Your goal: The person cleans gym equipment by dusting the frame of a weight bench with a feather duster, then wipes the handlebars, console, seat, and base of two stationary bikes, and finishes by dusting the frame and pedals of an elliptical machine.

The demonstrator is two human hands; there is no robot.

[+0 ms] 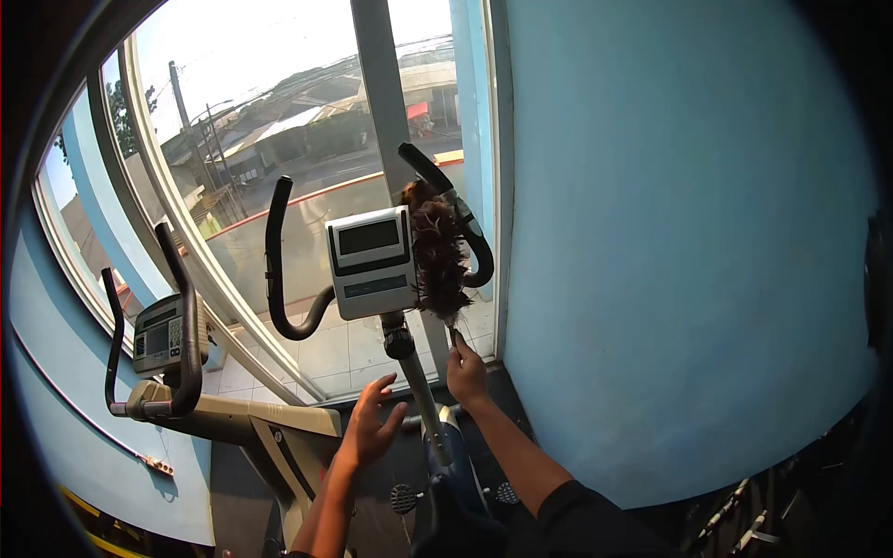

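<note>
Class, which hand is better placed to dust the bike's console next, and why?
Likely the right hand: it holds the duster, whose feathers lie against the console. The left hand is open and empty, lower down by the post.

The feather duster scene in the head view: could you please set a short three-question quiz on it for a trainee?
1. True or false: the left hand is closed around something.
2. Which of the hands holds the feather duster? A) left B) right C) both
3. Complete: the feathers lie at the right edge of the exercise bike's ____.
Key: 1 false, it is open and empty. 2 B, the right hand grips the handle. 3 console.
</note>
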